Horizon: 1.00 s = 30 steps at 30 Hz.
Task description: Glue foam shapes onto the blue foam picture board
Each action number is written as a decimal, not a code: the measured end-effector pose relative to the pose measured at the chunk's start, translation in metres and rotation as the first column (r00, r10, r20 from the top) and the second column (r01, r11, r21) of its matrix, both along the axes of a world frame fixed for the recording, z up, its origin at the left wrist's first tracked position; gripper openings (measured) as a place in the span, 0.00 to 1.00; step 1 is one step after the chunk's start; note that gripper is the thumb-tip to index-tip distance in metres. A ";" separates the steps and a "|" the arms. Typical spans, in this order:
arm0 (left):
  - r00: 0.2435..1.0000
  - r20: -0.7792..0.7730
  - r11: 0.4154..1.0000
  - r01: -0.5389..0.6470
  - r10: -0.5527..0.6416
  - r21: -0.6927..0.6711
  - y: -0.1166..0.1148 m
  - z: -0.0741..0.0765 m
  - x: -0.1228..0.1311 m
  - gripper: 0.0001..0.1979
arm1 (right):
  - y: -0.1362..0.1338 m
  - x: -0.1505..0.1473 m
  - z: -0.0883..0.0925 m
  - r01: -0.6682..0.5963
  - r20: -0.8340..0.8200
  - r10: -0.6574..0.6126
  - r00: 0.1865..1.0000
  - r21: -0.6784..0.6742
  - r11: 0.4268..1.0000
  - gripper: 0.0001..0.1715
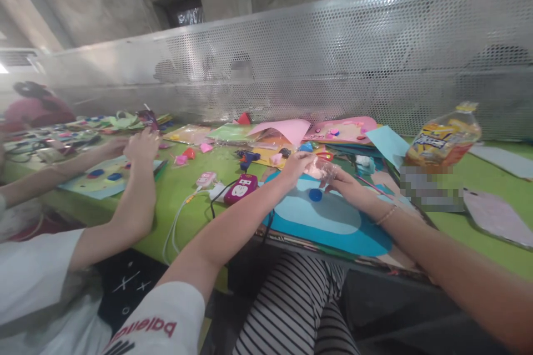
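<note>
My left hand and my right hand meet over a blue felt board on the green table. Both are closed on a small clear plastic packet held between them. A round blue piece lies on the pale blue part of the board just under my hands. A bracelet sits on my right wrist.
A person to my left reaches both arms to another felt sheet. A magenta device, white cable, glue gun, coloured felt sheets and a snack bag lie around. A perforated metal screen backs the table.
</note>
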<state>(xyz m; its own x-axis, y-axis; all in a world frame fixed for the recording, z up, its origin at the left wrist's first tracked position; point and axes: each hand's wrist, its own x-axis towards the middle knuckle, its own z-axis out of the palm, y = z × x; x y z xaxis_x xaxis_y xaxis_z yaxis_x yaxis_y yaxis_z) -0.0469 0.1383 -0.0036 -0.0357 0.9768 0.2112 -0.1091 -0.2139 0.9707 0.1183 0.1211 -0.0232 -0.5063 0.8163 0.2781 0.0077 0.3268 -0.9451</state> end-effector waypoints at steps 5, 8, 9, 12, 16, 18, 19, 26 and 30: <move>0.996 0.071 0.999 0.054 -0.054 -0.002 -0.002 0.002 -0.004 0.08 | 0.000 0.002 0.001 0.033 0.036 -0.033 0.999 0.007 0.999 0.32; 0.986 0.145 0.992 0.094 -0.082 -0.083 -0.006 0.006 -0.005 0.08 | -0.001 0.003 0.002 0.041 0.068 -0.043 0.997 0.029 0.999 0.30; 0.983 0.163 0.990 0.100 -0.082 -0.104 -0.006 0.006 -0.006 0.08 | -0.001 0.003 0.002 0.039 0.071 -0.041 0.997 0.035 0.999 0.30; 0.984 0.165 0.992 0.083 -0.066 -0.098 -0.005 0.006 -0.006 0.09 | -0.002 0.002 0.003 0.028 0.050 -0.028 0.998 0.018 0.999 0.29; 0.976 0.206 0.997 0.079 -0.074 -0.017 0.000 0.002 -0.008 0.10 | -0.002 0.000 0.005 0.018 0.000 -0.018 1.000 -0.073 0.997 0.32; 0.968 0.241 0.997 0.075 -0.073 0.001 0.000 0.001 -0.008 0.10 | -0.002 0.000 0.005 0.016 -0.035 -0.021 0.999 -0.118 0.993 0.32; 0.969 0.239 0.998 0.067 -0.067 0.006 0.000 0.001 -0.008 0.10 | -0.001 0.001 0.005 0.009 -0.062 -0.018 0.998 -0.140 0.990 0.32; 0.997 0.059 0.997 -0.056 0.053 0.048 -0.003 0.002 -0.004 0.06 | -0.003 0.002 0.008 -0.086 -0.175 0.045 0.984 -0.237 0.968 0.24; 1.000 -0.006 0.998 -0.011 0.012 0.054 -0.003 0.000 -0.003 0.07 | -0.004 0.003 0.007 0.008 -0.110 -0.030 0.994 -0.195 0.981 0.21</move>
<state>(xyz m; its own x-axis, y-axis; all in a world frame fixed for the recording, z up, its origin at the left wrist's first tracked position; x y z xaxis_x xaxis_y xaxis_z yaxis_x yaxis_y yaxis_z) -0.0497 0.1355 -0.0037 -0.0452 0.9635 0.2640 -0.1001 -0.2673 0.9584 0.1213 0.1172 -0.0166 -0.4650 0.8693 0.1674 -0.0969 0.1379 -0.9857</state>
